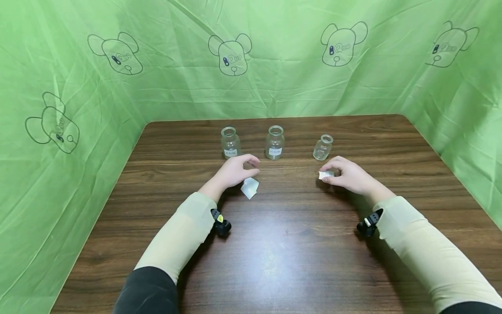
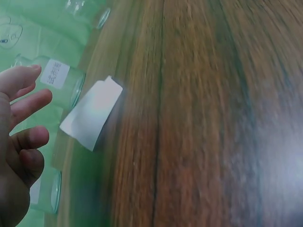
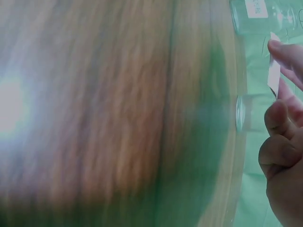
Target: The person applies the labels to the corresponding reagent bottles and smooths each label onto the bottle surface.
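My right hand (image 1: 349, 175) pinches a small white label (image 1: 324, 175) between thumb and fingers, just above the table in front of a small clear glass bottle (image 1: 321, 150). In the right wrist view the label (image 3: 274, 71) appears edge-on. The left hand (image 1: 235, 170) holds nothing, its fingers loosely bent. Beside it a creased piece of pale, shiny paper (image 1: 249, 187) lies on the wood; the left wrist view shows this paper (image 2: 92, 113) apart from the fingers. Behind the hands stand two larger glass bottles, a left one (image 1: 230, 141) and a middle one (image 1: 275, 141), each bearing a white label.
The dark wooden table (image 1: 282, 244) reflects a bright light near its front. Green cloth (image 1: 274, 96) with printed bear-like heads hangs behind the table and along both sides. All three bottles are upright and uncapped, towards the back.
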`<move>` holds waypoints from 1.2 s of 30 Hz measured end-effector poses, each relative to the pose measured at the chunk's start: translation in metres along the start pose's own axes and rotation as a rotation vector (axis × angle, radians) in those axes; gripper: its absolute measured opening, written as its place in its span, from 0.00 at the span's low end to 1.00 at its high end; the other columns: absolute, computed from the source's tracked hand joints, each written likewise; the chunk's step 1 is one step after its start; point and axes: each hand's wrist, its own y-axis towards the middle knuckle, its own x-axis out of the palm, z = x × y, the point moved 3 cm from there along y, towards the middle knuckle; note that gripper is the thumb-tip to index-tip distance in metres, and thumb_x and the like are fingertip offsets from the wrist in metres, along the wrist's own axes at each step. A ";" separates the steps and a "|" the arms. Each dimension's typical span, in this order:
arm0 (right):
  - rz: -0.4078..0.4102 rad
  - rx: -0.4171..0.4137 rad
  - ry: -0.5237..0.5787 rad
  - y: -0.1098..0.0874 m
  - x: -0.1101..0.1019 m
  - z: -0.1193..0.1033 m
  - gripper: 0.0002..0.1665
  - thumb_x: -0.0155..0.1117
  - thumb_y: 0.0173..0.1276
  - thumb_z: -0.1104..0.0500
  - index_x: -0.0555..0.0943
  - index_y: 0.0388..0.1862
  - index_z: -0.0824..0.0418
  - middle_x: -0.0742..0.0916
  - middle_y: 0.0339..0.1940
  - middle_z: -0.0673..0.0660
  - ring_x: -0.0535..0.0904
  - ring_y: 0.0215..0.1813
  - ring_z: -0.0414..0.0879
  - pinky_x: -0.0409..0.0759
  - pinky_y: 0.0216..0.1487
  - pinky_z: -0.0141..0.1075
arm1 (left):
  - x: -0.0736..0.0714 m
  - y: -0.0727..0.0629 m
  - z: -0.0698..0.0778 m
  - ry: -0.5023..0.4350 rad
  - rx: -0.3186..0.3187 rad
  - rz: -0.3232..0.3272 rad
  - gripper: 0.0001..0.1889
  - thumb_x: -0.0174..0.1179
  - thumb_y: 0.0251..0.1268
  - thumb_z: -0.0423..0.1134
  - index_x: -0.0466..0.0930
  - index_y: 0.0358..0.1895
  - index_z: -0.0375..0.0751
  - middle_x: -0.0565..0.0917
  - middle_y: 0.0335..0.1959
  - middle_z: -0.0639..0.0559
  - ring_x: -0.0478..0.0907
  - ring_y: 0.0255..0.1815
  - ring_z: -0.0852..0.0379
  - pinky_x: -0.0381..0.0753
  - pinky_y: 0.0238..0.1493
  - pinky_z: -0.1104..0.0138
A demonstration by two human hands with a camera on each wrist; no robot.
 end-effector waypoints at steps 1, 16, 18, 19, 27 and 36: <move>0.000 -0.003 0.005 0.002 0.001 -0.001 0.15 0.69 0.60 0.53 0.82 0.45 0.56 0.79 0.43 0.53 0.72 0.36 0.44 0.70 0.37 0.34 | 0.000 0.001 0.001 0.004 0.004 0.000 0.17 0.62 0.60 0.46 0.79 0.51 0.45 0.82 0.44 0.56 0.76 0.48 0.58 0.71 0.50 0.61; 0.041 -0.034 0.060 0.035 0.018 -0.028 0.17 0.71 0.58 0.55 0.80 0.43 0.60 0.82 0.41 0.55 0.73 0.41 0.47 0.69 0.44 0.41 | 0.019 0.015 0.018 0.000 0.042 -0.048 0.13 0.61 0.61 0.47 0.80 0.47 0.49 0.82 0.44 0.58 0.76 0.48 0.60 0.71 0.51 0.64; 0.048 -0.042 0.056 0.039 0.021 -0.031 0.16 0.71 0.57 0.55 0.80 0.42 0.59 0.82 0.40 0.55 0.73 0.38 0.47 0.69 0.41 0.40 | 0.022 0.017 0.021 -0.007 0.055 -0.052 0.13 0.60 0.62 0.46 0.81 0.47 0.48 0.82 0.43 0.58 0.76 0.48 0.59 0.71 0.51 0.65; 0.050 -0.047 0.054 0.041 0.022 -0.033 0.15 0.71 0.57 0.55 0.80 0.41 0.59 0.82 0.40 0.54 0.72 0.37 0.47 0.69 0.40 0.40 | 0.024 0.018 0.023 -0.014 0.061 -0.054 0.13 0.60 0.62 0.46 0.81 0.47 0.48 0.82 0.43 0.58 0.77 0.48 0.59 0.71 0.51 0.65; 0.060 -0.087 0.083 0.054 0.031 -0.050 0.14 0.71 0.57 0.56 0.80 0.40 0.60 0.81 0.40 0.56 0.74 0.39 0.49 0.70 0.40 0.40 | 0.035 0.027 0.032 -0.024 0.075 -0.070 0.11 0.60 0.62 0.45 0.82 0.46 0.48 0.82 0.41 0.58 0.76 0.44 0.63 0.72 0.48 0.67; 0.048 -0.118 0.080 0.065 0.041 -0.060 0.13 0.70 0.58 0.56 0.80 0.40 0.59 0.82 0.41 0.54 0.75 0.42 0.48 0.71 0.43 0.41 | 0.041 0.032 0.036 -0.020 0.039 -0.082 0.10 0.59 0.63 0.48 0.82 0.43 0.50 0.83 0.37 0.61 0.76 0.39 0.64 0.73 0.43 0.68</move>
